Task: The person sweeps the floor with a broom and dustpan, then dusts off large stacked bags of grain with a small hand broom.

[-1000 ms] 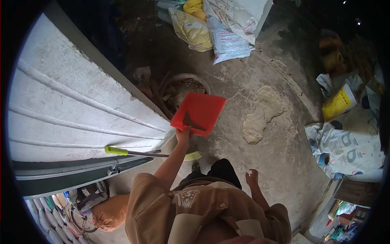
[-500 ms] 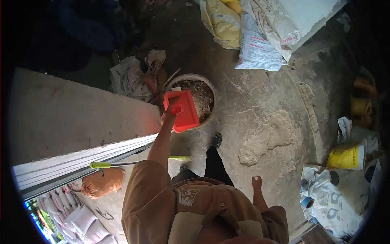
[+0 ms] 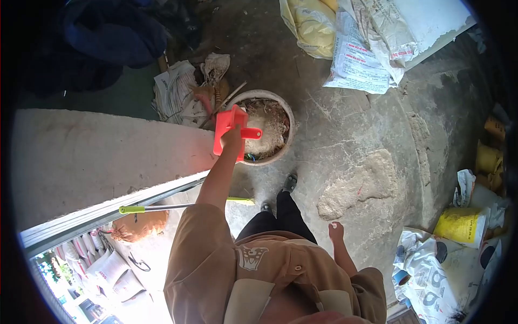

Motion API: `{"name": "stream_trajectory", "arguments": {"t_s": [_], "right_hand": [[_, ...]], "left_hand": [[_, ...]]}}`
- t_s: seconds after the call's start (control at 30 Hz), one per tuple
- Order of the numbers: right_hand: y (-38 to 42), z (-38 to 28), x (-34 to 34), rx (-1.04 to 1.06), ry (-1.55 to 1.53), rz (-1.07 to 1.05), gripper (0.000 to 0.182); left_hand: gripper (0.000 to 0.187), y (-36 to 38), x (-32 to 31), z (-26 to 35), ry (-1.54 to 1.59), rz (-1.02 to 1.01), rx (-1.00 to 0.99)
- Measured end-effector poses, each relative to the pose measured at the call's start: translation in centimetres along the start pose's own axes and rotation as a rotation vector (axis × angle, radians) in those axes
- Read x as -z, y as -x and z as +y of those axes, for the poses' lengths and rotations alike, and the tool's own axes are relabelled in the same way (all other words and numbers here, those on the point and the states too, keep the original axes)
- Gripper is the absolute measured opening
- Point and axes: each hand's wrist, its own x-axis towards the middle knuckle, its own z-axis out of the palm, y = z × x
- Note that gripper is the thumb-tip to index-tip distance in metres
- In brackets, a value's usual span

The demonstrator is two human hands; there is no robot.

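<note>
My left hand is closed on a red dustpan, which is tilted over the near left rim of a round pot. The dustpan's handle points right, across the pot. Inside the pot lie pale, sandy sweepings and darker debris. Down at my side hangs my right hand, its fingers curled in and nothing visible in them. Near my left arm is a broom with a green-ended handle; its yellow-green head shows by my feet.
A low concrete wall runs along the left. Crumpled sacks lean beside the pot. White and yellow bags are at the upper right, more bags at the lower right. A rough patch marks the concrete floor.
My left hand has turned the dustpan, so its handle now points right over the pot. More pale sweepings show in the pot. My right hand stays low at my side.
</note>
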Motion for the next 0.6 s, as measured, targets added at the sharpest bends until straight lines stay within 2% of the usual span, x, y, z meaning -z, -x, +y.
{"name": "stream_trajectory", "arguments": {"t_s": [0.17,0.27,0.33,0.37,0.43,0.53,0.57,0.6], "right_hand": [[0.3,0.2,0.9,-0.023,-0.022,0.031,0.032],[1.3,2.1,0.9,-0.058,-0.053,0.03,0.032],[2.6,3.4,0.6,-0.061,-0.07,0.045,0.031],[3.2,4.0,0.3,-0.067,-0.082,0.055,0.03],[5.0,4.4,-0.2,-0.078,-0.095,0.068,0.03],[6.7,4.7,-0.3,-0.052,-0.045,0.065,0.03],[7.2,4.4,-0.3,-0.028,0.002,0.046,0.03],[7.4,4.4,-0.2,-0.015,0.009,0.053,0.03]], "left_hand": [[0.012,0.8,0.2,0.5,0.06,0.067,0.046],[0.018,1.4,-0.7,-0.2,0.081,0.164,0.128],[0.043,2.7,-0.4,-0.7,0.378,0.099,0.243],[0.043,2.8,-1.4,-1.3,0.382,0.106,0.238],[0.065,2.5,-5.1,-2.9,0.666,0.242,0.209],[0.067,4.2,-8.3,-3.1,0.838,0.296,0.249],[0.063,2.8,-12.6,-3.8,0.986,0.335,0.311],[0.063,3.1,-13.1,-3.8,0.999,0.345,0.315]]}}
